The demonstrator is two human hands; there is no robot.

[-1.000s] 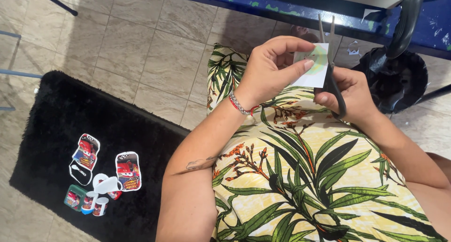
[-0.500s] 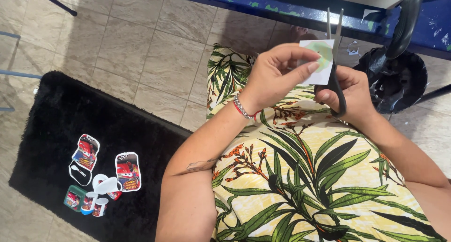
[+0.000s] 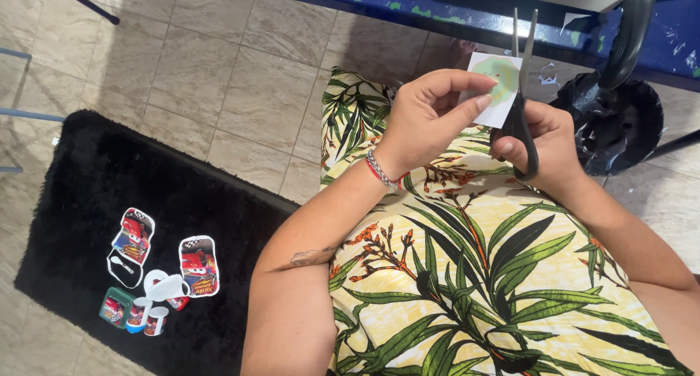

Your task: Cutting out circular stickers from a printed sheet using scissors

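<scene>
One pair of scissors (image 3: pixel 522 91), one paper square (image 3: pixel 496 88), one black rug (image 3: pixel 87 186).

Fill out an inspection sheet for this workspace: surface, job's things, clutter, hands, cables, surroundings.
Surface: leaf-print fabric over the lap; tiled floor beneath.
Job's things: white paper piece with a green round print; black-handled scissors, blades open beside its edge.
Clutter: printed cut-outs lying on a black rug.
Hands: left hand pinches the paper; right hand holds the scissors.
Cables: nothing seen.
Surroundings: blue table edge; black bag-lined bin.
</scene>
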